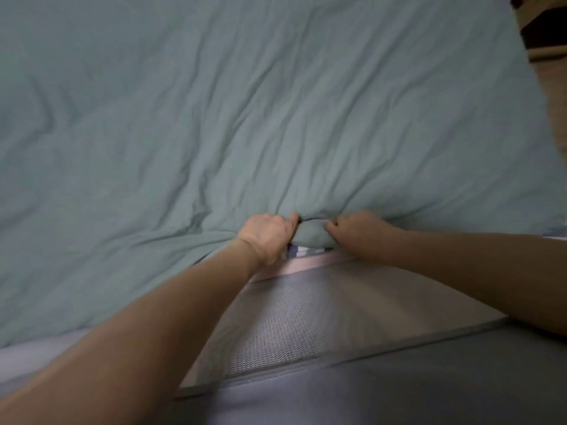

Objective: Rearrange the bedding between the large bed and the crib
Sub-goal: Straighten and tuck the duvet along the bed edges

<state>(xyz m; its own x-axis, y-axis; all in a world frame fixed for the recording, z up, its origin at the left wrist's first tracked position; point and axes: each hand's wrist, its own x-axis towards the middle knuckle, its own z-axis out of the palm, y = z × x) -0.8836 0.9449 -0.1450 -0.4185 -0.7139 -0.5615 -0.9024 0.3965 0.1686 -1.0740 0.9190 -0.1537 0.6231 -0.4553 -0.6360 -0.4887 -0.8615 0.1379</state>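
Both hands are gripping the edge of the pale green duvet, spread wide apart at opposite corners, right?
Not quite. The head view shows the left hand and right hand gripping the pale green duvet's edge close together, one bunched fold between them, not at opposite corners.

Item one: a striped fabric piece point(543, 29) in the upper right corner of the head view, cut off by the frame edge. Ground colour tan to ochre, crossed by broad bands of very dark brown or black, with a narrow pale cream stripe along the lowest dark band. The bands run slightly tilted, rising toward the right. What kind of article it is cannot be told. Item two: a tan woven-looking surface point(552, 118) directly below the striped piece, running down the right edge as a narrowing strip. Fine, even texture, lighter toward its lower end, somewhat blurred.
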